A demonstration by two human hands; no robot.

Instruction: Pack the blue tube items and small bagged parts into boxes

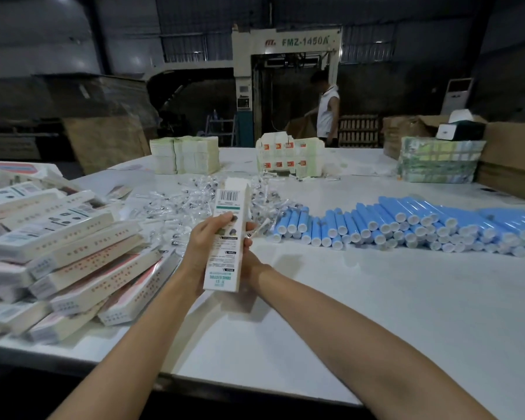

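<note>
A long white printed box (226, 237) stands nearly upright over the middle of the white table (376, 298), its far top end open. My left hand (205, 247) grips its left side, thumb across the front. My right hand (250, 256) is mostly hidden behind the box; its fingers hold the right side and pinch a small bagged part (256, 230). Blue tubes (406, 225) with white caps lie in a long heap to the right. Small clear bagged parts (176, 204) are scattered behind the box.
A pile of packed white boxes (67, 253) covers the table's left side. Stacks of flat cartons (184, 154), (291, 157), (437, 160) stand at the far edge, cardboard boxes (509, 159) at the right. A person (326, 107) stands by a machine beyond the table.
</note>
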